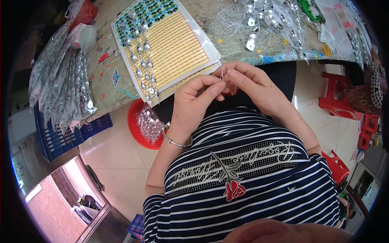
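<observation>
My left hand point(194, 99) and my right hand point(251, 83) are close together in front of my chest, just off the table's near edge. A thin white string point(222, 73) runs between them, and the fingertips of both hands pinch it. Whether anything hangs from the string under the fingers is hidden. Left of my hands, strands of shiny silver teardrop-shaped pieces point(139, 48) lie across a stack of sheets point(174, 38) with yellow rows and round blue-green stickers. Beyond my right hand, more silver pieces point(252, 41) lie in a tangle of white strings point(231, 20).
The worn table point(103, 77) carries bundles of silver strands in clear plastic point(56, 77) at left, beside a red basket point(85, 14). Below its edge is a red basin point(133, 125) of clear-wrapped silver pieces. Red stools point(336, 97) stand right; a blue crate point(97, 125) is left.
</observation>
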A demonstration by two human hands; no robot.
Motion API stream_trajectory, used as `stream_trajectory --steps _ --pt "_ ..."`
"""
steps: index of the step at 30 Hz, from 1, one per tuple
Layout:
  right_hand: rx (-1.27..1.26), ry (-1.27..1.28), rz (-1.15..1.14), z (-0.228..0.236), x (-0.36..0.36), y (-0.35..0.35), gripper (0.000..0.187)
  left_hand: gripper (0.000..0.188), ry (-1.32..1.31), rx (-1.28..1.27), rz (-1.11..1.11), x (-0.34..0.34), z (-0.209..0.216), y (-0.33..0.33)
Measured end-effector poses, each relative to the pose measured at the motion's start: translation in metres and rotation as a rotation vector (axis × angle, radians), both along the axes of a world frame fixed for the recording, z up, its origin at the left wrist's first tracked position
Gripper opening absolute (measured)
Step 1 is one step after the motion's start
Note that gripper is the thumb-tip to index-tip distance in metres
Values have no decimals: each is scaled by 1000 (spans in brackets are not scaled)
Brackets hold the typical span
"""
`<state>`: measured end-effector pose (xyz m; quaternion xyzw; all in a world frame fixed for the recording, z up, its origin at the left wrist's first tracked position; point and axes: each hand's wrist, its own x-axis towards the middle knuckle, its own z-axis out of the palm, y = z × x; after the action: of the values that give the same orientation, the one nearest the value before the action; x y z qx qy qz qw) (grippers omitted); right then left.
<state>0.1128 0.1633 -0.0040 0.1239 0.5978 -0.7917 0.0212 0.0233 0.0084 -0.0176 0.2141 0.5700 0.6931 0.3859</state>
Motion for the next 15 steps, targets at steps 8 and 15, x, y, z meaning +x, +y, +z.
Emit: stream_trajectory --steps 8,15 --pt "-102 -25 -34 -13 -1 0 31 9 12 -43 -19 0 -1 -1" --pt "-147 -34 -81 -8 -6 4 24 9 26 -117 -85 0 -1 1"
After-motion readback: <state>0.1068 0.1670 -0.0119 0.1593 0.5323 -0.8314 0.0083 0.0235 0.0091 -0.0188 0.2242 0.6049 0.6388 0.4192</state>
